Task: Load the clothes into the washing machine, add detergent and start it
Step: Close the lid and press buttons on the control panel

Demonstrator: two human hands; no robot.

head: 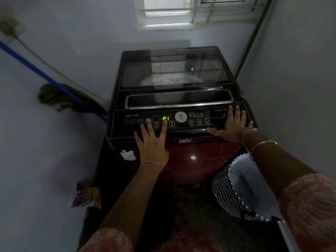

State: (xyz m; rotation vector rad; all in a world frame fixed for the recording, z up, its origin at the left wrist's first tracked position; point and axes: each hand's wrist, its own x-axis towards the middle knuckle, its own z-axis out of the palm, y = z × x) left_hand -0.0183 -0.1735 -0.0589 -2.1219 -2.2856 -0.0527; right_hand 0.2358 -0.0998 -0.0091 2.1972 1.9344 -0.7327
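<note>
On panel (181,128): left hand (152,143), right hand (233,124)

Washing machine (190,166) stands against the back wall, below the window (181,13); control panel (181,122) runs along its near edge, lid (174,70) behind. Left hand (152,144) rests on the panel's left part, right hand (231,124) on its right end. Mop (60,99) leans left of the machine; packet (85,195) on floor near-left, basket (227,193) near-right.

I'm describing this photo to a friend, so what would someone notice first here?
The green P1 display glows on the dark red washing machine's control panel. Both hands lie spread on that panel: left hand by the numbered buttons, right hand at its right end. A zigzag-patterned basket stands lower right.
</note>
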